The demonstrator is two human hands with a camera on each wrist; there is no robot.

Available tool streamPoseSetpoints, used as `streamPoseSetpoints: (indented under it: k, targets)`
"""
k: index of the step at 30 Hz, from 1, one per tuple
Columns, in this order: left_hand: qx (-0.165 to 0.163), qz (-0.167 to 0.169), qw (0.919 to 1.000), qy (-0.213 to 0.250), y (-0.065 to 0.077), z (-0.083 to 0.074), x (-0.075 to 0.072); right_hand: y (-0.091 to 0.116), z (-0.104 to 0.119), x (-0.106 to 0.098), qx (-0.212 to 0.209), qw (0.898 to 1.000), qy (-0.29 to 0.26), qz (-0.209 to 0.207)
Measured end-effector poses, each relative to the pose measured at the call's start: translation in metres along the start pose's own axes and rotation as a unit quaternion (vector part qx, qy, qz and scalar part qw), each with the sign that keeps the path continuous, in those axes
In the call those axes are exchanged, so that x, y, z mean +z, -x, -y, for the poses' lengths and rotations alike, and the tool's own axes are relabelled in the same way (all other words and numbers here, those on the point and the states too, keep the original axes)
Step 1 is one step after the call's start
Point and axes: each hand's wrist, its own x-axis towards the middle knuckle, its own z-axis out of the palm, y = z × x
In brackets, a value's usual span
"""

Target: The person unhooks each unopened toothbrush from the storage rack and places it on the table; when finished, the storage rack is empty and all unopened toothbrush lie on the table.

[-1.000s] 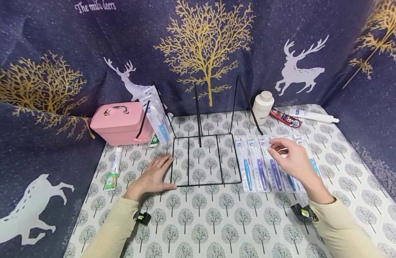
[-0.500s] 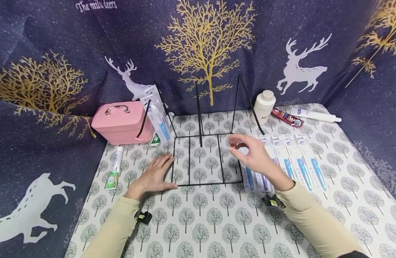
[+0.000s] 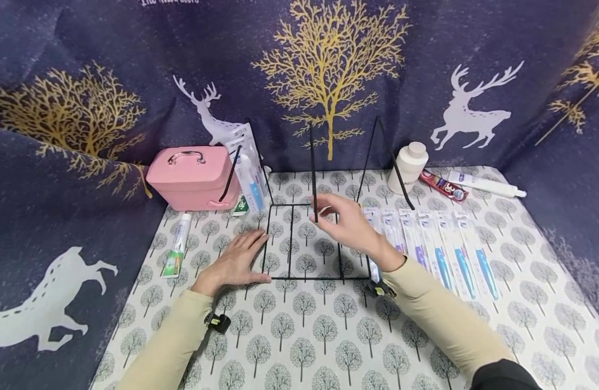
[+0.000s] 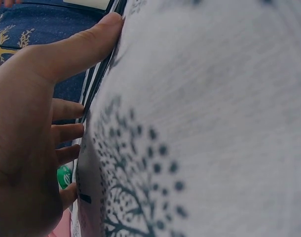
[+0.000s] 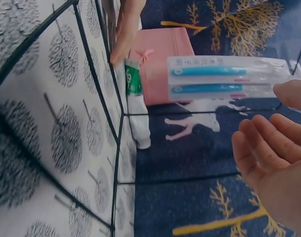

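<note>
Across the table, the left hand rests, fingers spread, at the left edge of a black wire rack; the right hand, loosely curved and empty, hovers above it. Packaged toothbrushes hang on its left prong; others lie rightward.

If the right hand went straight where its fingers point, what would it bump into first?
Probably the middle black prong, which overlaps the right hand in the head view. Depth is unclear, though: if the hand passes underneath, the hanging toothbrush packs look next in line.
</note>
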Motion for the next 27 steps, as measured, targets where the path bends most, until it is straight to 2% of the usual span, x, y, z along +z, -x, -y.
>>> streamPoseSetpoints:
  k: [4, 9, 16, 20, 27]
  targets:
    - [-0.003, 0.008, 0.9999, -0.006, -0.003, 0.000, -0.001, -0.013, 0.000, 0.011, 0.009, 1.000, -0.013, -0.002]
    - [-0.007, 0.015, 0.9999, -0.003, -0.002, 0.001, -0.001, -0.030, 0.001, 0.021, -0.009, 1.000, -0.015, -0.004]
    - [-0.011, 0.008, 0.9999, -0.003, 0.000, 0.000, -0.002, -0.055, 0.025, 0.030, -0.034, 0.994, -0.104, -0.009]
    - [-0.015, 0.005, 0.9999, -0.003, -0.001, -0.002, -0.004, -0.066, 0.033, 0.037, -0.037, 0.990, -0.133, 0.001]
    - [-0.011, 0.012, 0.9998, -0.010, -0.003, -0.001, -0.002, -0.084, 0.038, 0.053, -0.058, 0.987, -0.148, -0.036]
